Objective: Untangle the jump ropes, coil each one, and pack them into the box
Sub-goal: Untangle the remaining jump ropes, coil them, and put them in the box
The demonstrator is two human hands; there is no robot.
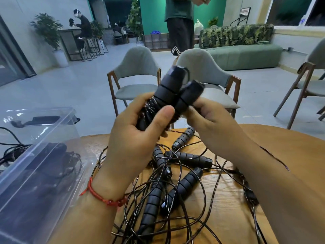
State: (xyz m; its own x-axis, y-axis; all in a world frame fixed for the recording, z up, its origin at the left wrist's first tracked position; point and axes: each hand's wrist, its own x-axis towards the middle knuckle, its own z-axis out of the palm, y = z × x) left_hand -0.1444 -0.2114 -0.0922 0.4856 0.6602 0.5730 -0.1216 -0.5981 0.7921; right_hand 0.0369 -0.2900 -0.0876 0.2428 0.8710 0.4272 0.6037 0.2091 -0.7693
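Two jump-rope handles [168, 87] are up in the air, black, ribbed, pressed side by side with their caps pointing up and away. The cord [151, 106] is wound in tight turns round their lower ends. The left grip [133, 131] is clenched round that bundle, fingers curled behind it and the thumb laid across the front. The right grip [209, 117] comes in from the other side and pinches the nearer handle just above the left thumb, so both grips are on the same pair and touching it.

Straight below the grips lies the tangle [175, 182] of the other ropes: thin dark cords looping over one another, with several more black handles lying at all angles among them. All of it rests on the round wooden table [228, 208]. One thin cord crosses over the right forearm.

Off to the left of the left grip, close by the wrist, stands the clear plastic box [44, 138], and dark coiled ropes [52, 155] show through its wall. A red string bracelet [105, 199] circles the left wrist.

Beyond the grips, past the table's far edge, two grey chairs [137, 67] with wooden frames face this way. Farther back a person [179, 23] in a green top stands, with a green sofa [246, 55] to the right.
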